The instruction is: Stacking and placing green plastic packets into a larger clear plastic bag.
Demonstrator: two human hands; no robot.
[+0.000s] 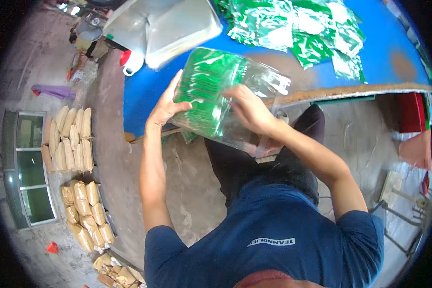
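A clear plastic bag [265, 81] with a stack of green packets [211, 72] inside is held up over the table's front edge, above my lap. My left hand [165, 106] grips its left side, thumb on the near face and the other fingers partly hidden along the edge. Over the loose, transparent part of the bag is my right hand [252, 109]. Its fingers are smeared by motion, so their grip does not show clearly. The bag's far right end stands out past the packets.
On the blue table [144, 103] lie loose green and silver packets [297, 29] and a whitish metal tray [177, 33]. A white container with a red top [132, 63] sits at its left edge. Stacked tan sacks [74, 139] stand left; a red bin [410, 113] is right.
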